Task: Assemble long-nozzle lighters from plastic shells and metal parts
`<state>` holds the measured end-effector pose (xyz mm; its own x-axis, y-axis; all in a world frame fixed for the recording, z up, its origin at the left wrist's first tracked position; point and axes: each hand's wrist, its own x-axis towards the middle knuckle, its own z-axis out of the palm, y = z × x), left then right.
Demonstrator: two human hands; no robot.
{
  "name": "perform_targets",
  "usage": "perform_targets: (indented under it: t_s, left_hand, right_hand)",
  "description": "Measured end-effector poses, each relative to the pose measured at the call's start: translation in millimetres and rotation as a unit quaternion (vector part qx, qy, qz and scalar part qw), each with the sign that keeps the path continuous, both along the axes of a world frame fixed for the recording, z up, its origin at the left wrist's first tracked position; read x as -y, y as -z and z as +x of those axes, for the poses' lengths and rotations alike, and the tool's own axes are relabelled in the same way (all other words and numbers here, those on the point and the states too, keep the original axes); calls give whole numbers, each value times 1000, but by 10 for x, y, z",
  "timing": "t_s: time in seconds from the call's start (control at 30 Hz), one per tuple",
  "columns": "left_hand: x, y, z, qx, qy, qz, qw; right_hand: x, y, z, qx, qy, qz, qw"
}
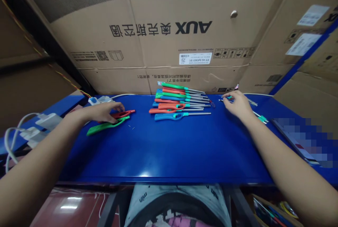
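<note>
My left hand (107,111) is curled around a red lighter handle (123,114) on the left of the blue table. Against it lies a green lighter handle (101,127), slanting and without a metal tube showing. At the right, my right hand (237,103) is closed, thumb and fingertips together at a thin lighter nozzle (221,100); a bit of teal shows by the fingers, and the rest is hidden under the hand. Between both hands lies a stack of long-tube lighters (171,97) in green, red and blue, tubes pointing right. The nearest is a blue lighter (169,116).
Loose nozzles with teal collars (262,118) lie beyond my right wrist, near a flat dark device (293,142). White chargers with cables (50,121) stand at the left edge. A cardboard wall (158,50) closes off the table's back. Two tiny slivers (131,127) lie mid-left.
</note>
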<state>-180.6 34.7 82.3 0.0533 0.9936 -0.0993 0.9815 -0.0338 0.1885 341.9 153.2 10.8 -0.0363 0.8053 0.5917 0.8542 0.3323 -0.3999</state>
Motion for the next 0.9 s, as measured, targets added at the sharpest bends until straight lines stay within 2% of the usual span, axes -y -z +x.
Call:
perform_targets:
  t_s: [0.1, 0.23, 0.33, 0.4, 0.63, 0.73, 0.83, 0.9]
  left_hand:
    - [-28, 10, -35, -26, 27, -35, 999]
    - [-3, -44, -44, -65, 20, -43, 997]
    - [79, -89, -8, -68, 23, -114, 991]
    - [140, -85, 43, -81, 4, -149, 985]
    - [236, 11, 182, -106, -31, -135, 985]
    - [253, -93, 162, -91, -30, -137, 986]
    - [323, -296, 290, -57, -3, -119, 991]
    - [396, -391, 541, 12, 97, -63, 993]
  right_hand:
    - [0, 8, -1, -1, -5, 4, 1000]
    - [-6, 4, 15, -3, -7, 8, 1000]
    - [-3, -6, 13, -4, -12, 13, 1000]
    - [4, -13, -2, -4, -19, 18, 1000]
    - [50, -34, -45, 5, -40, 19, 999]
    - [85, -66, -73, 3, -34, 9, 999]
    - [187, -125, -190, -14, -55, 20, 998]
    - [319, -169, -331, -34, -113, 47, 992]
